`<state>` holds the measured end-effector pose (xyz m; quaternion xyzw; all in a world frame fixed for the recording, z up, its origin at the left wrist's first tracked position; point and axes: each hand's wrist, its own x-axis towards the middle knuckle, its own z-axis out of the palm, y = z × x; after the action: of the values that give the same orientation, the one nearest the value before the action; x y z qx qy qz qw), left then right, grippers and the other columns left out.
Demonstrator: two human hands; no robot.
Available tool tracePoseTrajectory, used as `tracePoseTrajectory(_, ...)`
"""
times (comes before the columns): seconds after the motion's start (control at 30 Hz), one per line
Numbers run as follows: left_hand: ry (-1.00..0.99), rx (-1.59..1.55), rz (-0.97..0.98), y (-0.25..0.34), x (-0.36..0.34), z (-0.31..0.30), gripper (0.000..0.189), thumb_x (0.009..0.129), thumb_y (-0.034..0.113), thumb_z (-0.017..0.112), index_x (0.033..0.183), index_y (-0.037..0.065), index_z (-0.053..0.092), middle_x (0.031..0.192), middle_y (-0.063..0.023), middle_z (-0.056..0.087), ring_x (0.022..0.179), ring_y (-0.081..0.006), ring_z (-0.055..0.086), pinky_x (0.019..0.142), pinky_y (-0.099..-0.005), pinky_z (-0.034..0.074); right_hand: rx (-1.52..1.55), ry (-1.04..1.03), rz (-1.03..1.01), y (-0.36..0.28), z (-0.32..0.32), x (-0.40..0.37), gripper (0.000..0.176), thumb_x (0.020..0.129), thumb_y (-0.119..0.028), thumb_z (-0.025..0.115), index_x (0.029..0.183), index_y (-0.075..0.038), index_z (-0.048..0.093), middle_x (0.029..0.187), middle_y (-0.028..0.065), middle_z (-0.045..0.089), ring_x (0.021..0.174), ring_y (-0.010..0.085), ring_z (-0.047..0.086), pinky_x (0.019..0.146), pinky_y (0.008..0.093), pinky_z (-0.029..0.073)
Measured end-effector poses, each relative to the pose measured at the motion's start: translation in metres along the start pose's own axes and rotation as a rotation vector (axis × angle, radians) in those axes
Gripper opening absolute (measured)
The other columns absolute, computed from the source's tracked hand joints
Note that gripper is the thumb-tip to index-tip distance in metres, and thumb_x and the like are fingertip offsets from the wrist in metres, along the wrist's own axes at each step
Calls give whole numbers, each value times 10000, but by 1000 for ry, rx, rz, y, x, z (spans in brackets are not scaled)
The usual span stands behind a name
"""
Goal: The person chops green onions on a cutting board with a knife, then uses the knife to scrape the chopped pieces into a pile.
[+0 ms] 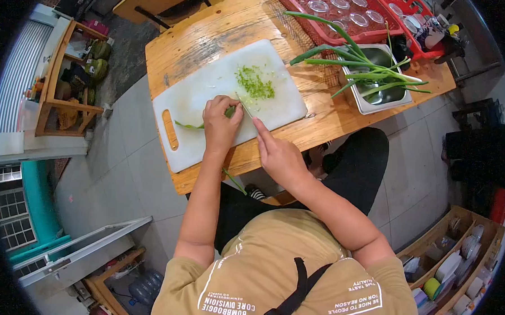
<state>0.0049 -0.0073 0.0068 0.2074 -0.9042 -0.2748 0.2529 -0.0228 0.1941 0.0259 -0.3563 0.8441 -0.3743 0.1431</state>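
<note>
The cutting is partly done: one loose patch of chopped onion [256, 83] lies on the upper right part of the board [183, 101], just beyond the knife [245, 107]. Uncut onion [230, 111] remains under the left hand [221, 124], with a green end showing on the board left of the wrist and another green length hanging past the desk [184, 46] edge; whether these belong to one stalk cannot be told. More uncut onions [375, 68] lie across the tray [385, 108] at the right of the desk, their leaves sticking out over its rim, so a good share looks left to chop.

The left hand is curled narrow over the onion, pressing it to the board. The right hand [282, 161] is closed around the knife handle, the blade beside the left fingers.

Counted: two hands, one knife, one board, one chopped patch, one tray, and two red crates, one with glasses [359, 19] in it. The whole onions overlap, and the glasses run out of view, so neither can be counted exactly.
</note>
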Motion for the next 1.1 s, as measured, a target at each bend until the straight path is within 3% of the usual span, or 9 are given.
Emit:
tracePoseTrajectory(0.07, 31, -29, 2, -4, -1, 2, 106, 879, 162, 797, 929, 71, 777, 1022, -75, 738, 1002, -316, 633, 947, -441, 491, -55, -2, -31, 0, 4, 8, 522, 1110, -231, 550, 1620, -138, 485, 724, 250, 683, 636, 465, 672, 617, 577, 546)
tracePoseTrajectory(0.5, 29, -22, -7, -6, -1, 2, 115, 879, 172, 791, 915, 66, 764, 1001, -75, 729, 998, -313, 637, 937, -447, 490, 141, 12, 12, 1, -15, -13, 485, 1108, -191, 588, 1585, -129, 530, 714, 285, 645, 665, 484, 669, 639, 569, 519)
tracePoseTrajectory(0.57, 32, -12, 10, -7, -1, 3, 114, 879, 173, 785, 909, 67, 758, 1000, -72, 729, 1000, -314, 639, 931, -448, 491, 98, 10, -50, 1, -13, -14, 529, 1114, -214, 547, 1629, -126, 464, 762, 289, 685, 669, 491, 670, 653, 603, 534)
tracePoseTrajectory(0.8, 36, -14, 3, -4, -1, 3, 101, 870, 160, 781, 902, 69, 752, 991, -72, 729, 1004, -312, 640, 929, -450, 488, 47, -31, -23, -4, -12, -13, 544, 1113, -220, 543, 1640, -123, 449, 771, 275, 697, 678, 487, 673, 665, 600, 543)
tracePoseTrajectory(0.87, 32, 2, 30, -3, 0, 1, 139, 863, 138, 781, 921, 24, 724, 1013, -109, 727, 988, -336, 648, 933, -441, 518, 35, -33, -15, -6, -8, -7, 543, 1108, -215, 549, 1635, -121, 458, 775, 271, 700, 676, 488, 670, 660, 598, 539)
tracePoseTrajectory(1.1, 22, 14, 2, -1, 0, 0, 146, 866, 140, 783, 926, 17, 732, 1032, -111, 727, 1006, -336, 644, 940, -449, 514, 72, 57, -66, -2, 0, -4, 509, 1102, -201, 584, 1602, -146, 512, 707, 286, 660, 640, 475, 670, 636, 583, 528)
